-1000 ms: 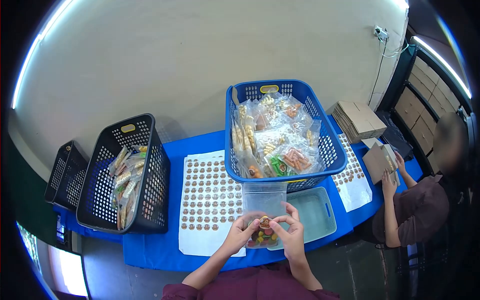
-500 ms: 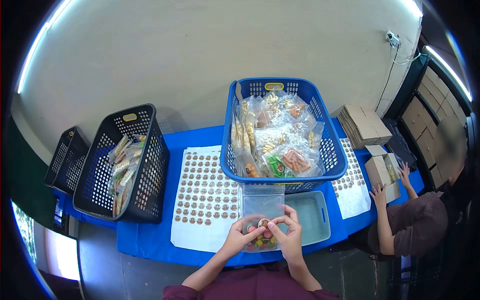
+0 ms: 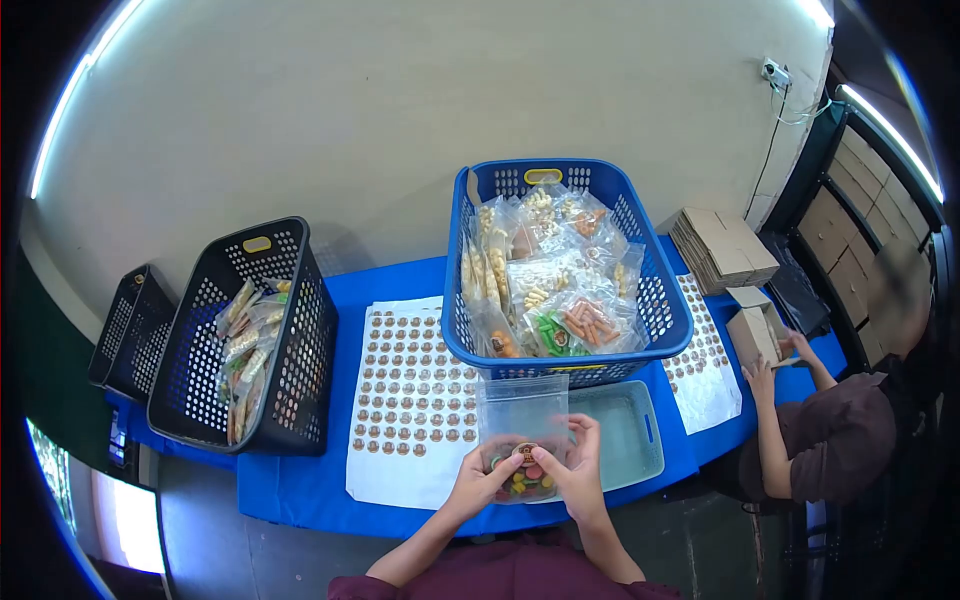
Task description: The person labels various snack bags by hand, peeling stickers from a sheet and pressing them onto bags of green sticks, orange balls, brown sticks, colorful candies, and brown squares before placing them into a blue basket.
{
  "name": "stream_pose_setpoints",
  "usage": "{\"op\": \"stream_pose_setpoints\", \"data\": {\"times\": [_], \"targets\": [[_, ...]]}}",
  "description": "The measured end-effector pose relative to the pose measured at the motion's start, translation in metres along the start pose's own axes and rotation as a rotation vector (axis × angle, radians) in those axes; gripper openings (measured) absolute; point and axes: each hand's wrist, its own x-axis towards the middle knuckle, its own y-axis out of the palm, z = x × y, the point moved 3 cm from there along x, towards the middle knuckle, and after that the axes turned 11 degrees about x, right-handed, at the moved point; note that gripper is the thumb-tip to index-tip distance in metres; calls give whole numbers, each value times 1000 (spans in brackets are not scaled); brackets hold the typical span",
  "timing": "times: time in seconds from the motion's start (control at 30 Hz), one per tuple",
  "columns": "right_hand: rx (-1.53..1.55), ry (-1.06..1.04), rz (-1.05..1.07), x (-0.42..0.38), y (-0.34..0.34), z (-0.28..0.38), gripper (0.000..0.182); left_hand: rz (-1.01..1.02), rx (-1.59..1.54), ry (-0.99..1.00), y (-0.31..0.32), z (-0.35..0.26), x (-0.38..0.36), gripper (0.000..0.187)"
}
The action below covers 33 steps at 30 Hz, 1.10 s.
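Note:
A clear zip bag (image 3: 520, 408) with colourful sweets in its lower part is held upright in front of me. My left hand (image 3: 474, 484) grips its lower left side, thumb in front. My right hand (image 3: 578, 470) holds the right side, its fingers partly behind the bag. Both thumbs press at a round brown sticker (image 3: 527, 454) on the front of the bag. Behind the bag stand a blue basket (image 3: 566, 362) full of packed snack bags and a pale green tray (image 3: 630, 466). A sheet of round stickers (image 3: 400, 470) lies to the left.
A black basket (image 3: 290, 400) with some snack bags stands left, beside a smaller black basket (image 3: 118, 345). Another sticker sheet (image 3: 708, 400) lies right. Flattened cartons (image 3: 728, 245) are stacked near the wall. At right, a person (image 3: 820, 440) handles an open cardboard box (image 3: 752, 335).
The sticker now lies flatter against the bag under both thumbs, and my right fingers have straightened somewhat. The person at right has moved their hands on the box. My view has shifted slightly.

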Motion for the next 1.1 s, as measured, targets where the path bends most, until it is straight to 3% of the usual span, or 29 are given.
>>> {"op": "stream_pose_setpoints", "data": {"times": [0.13,0.23,0.33,0.5,0.6,0.63,0.73,0.8,0.87,0.97,1.1], "targets": [[39,273,192,0,7,-13,21,-110,-64,-12,-7,0,-3,25],[-13,284,158,-7,7,-36,18,-160,66,71,-25,3,-2,22],[-89,307,234,-11,18,-44,15,-46,118,-124,-48,-7,-6,17],[-273,122,228,-19,44,-62,20,-237,104,-128,-72,4,-14,18],[-368,114,208,-24,61,-59,17,-332,68,-12,-78,11,-17,17],[-384,133,209,-26,60,-64,18,-324,71,-18,-81,10,-18,16],[-59,306,103,-32,59,-73,16,-119,116,-140,-87,6,-16,15],[31,330,44,-28,49,-78,12,-49,419,145,-84,4,-7,13],[47,291,2,-28,37,-84,11,28,469,42,-82,15,-2,14],[64,190,-142,-28,20,-85,10,105,127,-199,-66,28,2,22],[73,149,-222,-29,0,-76,9,123,213,-171,-42,30,7,29]]}}
